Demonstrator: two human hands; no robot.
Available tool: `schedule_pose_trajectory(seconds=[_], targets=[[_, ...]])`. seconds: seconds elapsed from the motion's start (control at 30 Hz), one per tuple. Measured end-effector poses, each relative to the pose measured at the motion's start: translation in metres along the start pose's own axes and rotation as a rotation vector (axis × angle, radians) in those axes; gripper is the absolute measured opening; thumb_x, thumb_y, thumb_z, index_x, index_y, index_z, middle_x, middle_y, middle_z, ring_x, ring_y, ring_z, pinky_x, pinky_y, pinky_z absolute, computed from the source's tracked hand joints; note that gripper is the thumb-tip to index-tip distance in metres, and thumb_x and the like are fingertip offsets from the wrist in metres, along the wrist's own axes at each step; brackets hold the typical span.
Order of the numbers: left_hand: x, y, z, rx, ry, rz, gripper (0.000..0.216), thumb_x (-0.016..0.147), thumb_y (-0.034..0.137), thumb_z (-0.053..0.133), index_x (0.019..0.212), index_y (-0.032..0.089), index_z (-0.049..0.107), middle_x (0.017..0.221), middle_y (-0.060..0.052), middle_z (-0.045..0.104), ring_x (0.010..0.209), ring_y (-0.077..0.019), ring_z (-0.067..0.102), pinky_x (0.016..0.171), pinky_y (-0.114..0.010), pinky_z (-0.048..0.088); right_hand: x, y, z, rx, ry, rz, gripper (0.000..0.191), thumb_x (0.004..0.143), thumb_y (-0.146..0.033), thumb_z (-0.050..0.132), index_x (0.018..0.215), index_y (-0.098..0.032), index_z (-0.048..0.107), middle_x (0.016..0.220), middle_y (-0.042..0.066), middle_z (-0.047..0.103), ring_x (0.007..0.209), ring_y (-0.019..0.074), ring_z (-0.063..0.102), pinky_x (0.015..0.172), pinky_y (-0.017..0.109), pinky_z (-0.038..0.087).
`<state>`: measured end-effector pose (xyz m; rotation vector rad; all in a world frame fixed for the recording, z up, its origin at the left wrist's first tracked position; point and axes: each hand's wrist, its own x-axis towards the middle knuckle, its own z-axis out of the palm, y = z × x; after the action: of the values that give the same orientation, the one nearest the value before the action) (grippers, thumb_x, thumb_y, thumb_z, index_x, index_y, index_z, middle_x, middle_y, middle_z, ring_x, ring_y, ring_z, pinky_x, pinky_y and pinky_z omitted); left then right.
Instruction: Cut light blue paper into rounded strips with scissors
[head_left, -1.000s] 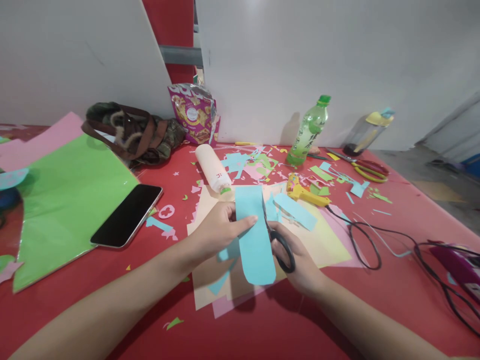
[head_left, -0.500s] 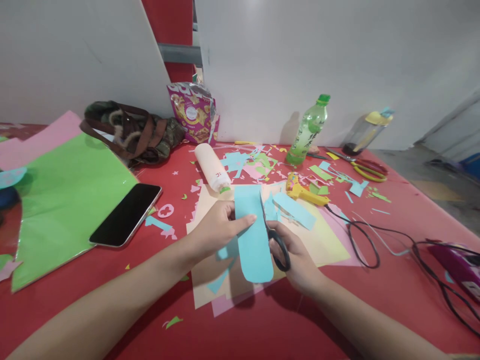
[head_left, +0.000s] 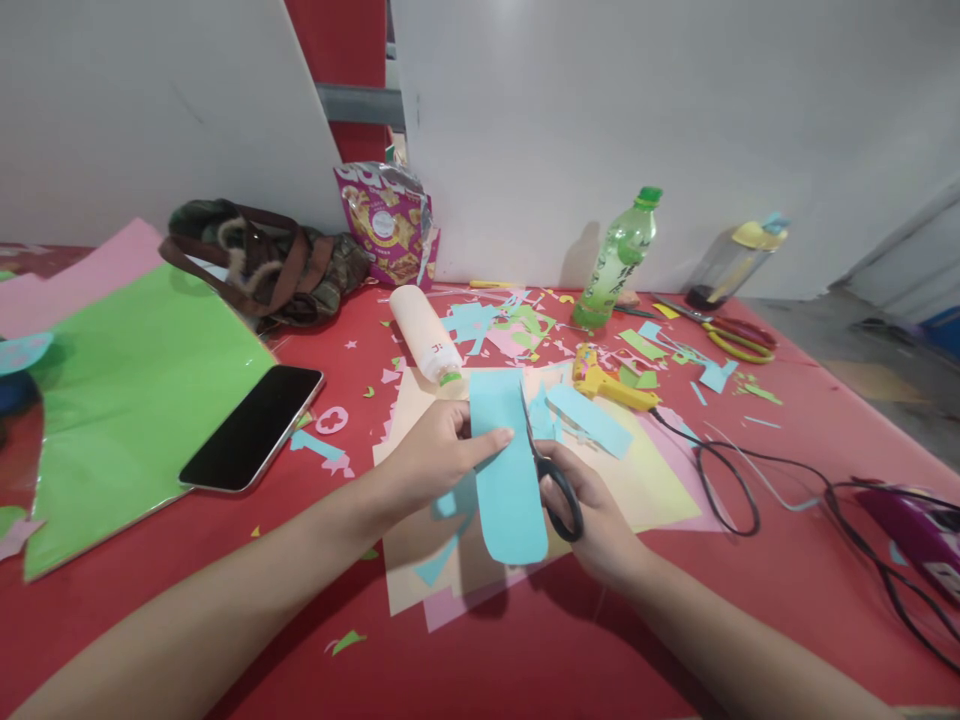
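My left hand [head_left: 435, 452] pinches a long light blue paper strip [head_left: 506, 470] with a rounded near end, holding it above the red table. My right hand [head_left: 596, 515] is closed in the black handles of a pair of scissors [head_left: 546, 462]. Their blades run along the strip's right edge. Under both hands lie peach, yellow and pink paper sheets [head_left: 660, 480] with more blue offcuts [head_left: 589, 420].
A phone [head_left: 253, 428] lies on a green sheet [head_left: 127, 390] at the left. A bag [head_left: 262, 262], a snack pouch [head_left: 390, 225], a glue bottle [head_left: 427, 335], a green drink bottle [head_left: 619, 260], red-yellow scissors [head_left: 724, 335], a yellow glue gun [head_left: 607, 385] and its black cable [head_left: 757, 485] surround the scraps.
Almost nothing differs. The scissors' blades have crept slightly farther up the blue strip's right edge, and both hands stay in place.
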<state>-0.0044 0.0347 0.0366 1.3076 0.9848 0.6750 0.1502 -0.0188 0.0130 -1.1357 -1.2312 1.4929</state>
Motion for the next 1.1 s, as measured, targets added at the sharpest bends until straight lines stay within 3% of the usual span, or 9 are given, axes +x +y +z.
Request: schedule_pose_trajectory(seconds=[0.33, 1.1], targets=[[-0.0020, 0.0020, 0.0045, -0.048, -0.040, -0.044, 0.014, 0.071, 0.025, 0.056, 0.068, 0.012, 0.059, 0.062, 0.000, 0.061, 0.051, -0.0096, 0.055, 0.047, -0.019, 0.044, 0.0002, 0.0060, -0.0034, 0.127, -0.055, -0.014, 0.034, 0.072, -0.049, 0.051, 0.094, -0.024, 0.050, 0.064, 0.000, 0.050, 0.056, 0.0148, 0.050, 0.057, 0.028, 0.043], [-0.0004, 0.0005, 0.0071, -0.054, -0.017, -0.013, 0.013, 0.069, 0.024, 0.057, 0.066, 0.012, 0.059, 0.058, 0.001, 0.059, 0.048, -0.0086, 0.052, 0.045, -0.018, 0.041, 0.0013, -0.0015, 0.0001, 0.026, 0.028, -0.004, 0.036, 0.066, -0.053, 0.055, 0.085, -0.023, 0.050, 0.056, -0.004, 0.049, 0.046, 0.0114, 0.049, 0.046, 0.023, 0.042]])
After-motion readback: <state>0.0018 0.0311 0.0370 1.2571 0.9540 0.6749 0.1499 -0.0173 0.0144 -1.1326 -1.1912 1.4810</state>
